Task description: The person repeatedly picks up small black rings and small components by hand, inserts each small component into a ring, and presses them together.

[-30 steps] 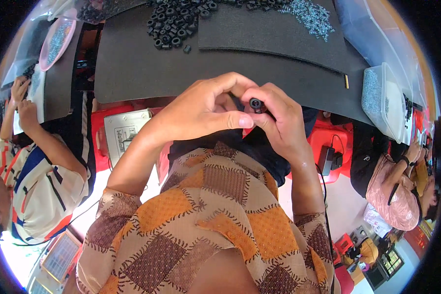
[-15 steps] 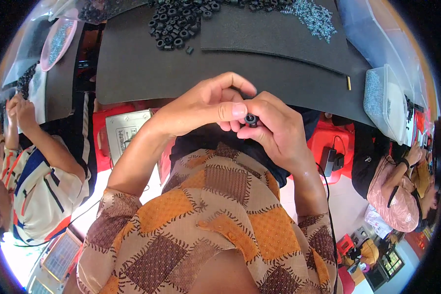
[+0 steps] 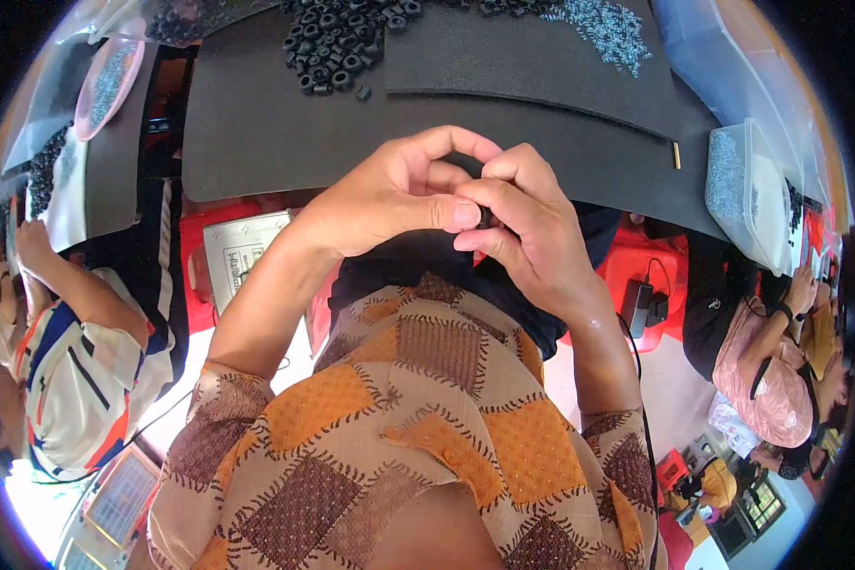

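Just in front of the table's near edge, my two hands meet at a small black ring-shaped part (image 3: 485,218). The left hand (image 3: 404,195) pinches it with the thumb, its fingers curled behind. From the other side, my right hand (image 3: 537,209) closes on the same part, thumb below and fingers above. Most of the part is hidden by the fingertips. Up on the table lies a heap of similar black ring-shaped parts (image 3: 337,46), with one loose black piece (image 3: 363,93) at its near side.
A dark flat mat (image 3: 522,71) lies on the black table (image 3: 256,142). Small bluish metal pieces (image 3: 603,36) are heaped on it. A brass-coloured pin (image 3: 676,155) and a clear plastic tub (image 3: 752,195) are at right. Co-workers sit on both sides, near a pink bowl (image 3: 128,90) at left.
My right hand has turned and its fingers have shifted over the black part, which now shows less. My left hand stays nearly in place. The co-worker at left has moved an arm.
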Motion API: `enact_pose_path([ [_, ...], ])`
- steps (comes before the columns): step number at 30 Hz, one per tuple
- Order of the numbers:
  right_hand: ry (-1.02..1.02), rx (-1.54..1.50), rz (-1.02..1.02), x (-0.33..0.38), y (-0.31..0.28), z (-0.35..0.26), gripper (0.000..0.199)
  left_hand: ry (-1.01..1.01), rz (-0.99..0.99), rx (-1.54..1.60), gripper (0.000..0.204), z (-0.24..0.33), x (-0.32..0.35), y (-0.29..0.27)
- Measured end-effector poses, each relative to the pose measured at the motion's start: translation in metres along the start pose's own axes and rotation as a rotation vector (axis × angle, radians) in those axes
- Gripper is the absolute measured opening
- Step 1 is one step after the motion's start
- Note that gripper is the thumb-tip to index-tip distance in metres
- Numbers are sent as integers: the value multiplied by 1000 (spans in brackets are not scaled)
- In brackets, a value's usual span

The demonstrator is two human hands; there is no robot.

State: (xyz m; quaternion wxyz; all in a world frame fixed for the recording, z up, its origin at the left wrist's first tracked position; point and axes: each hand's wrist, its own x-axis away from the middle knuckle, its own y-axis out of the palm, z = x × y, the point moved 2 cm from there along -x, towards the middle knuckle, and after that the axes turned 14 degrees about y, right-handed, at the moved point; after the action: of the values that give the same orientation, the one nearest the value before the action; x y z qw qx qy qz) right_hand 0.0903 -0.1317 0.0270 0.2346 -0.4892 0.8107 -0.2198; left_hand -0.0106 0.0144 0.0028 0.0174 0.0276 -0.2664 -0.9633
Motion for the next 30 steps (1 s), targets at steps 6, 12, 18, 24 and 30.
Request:
enact_pose_path([
  [6,5,-27,-21,1,-2,-2,30,-21,-11,-73,63,5,-1,0],
  [12,47,-30,-42,-4,-6,5,36,-15,36,-109,65,8,-8,0],
  [18,103,-174,-45,-6,-6,6,40,0,81,-96,68,4,-8,-3],
  [24,99,-252,-40,-7,-3,9,36,-13,114,-21,69,0,-6,-5],
  [30,123,-356,-46,-3,-1,15,33,13,43,20,68,4,-5,-6],
])
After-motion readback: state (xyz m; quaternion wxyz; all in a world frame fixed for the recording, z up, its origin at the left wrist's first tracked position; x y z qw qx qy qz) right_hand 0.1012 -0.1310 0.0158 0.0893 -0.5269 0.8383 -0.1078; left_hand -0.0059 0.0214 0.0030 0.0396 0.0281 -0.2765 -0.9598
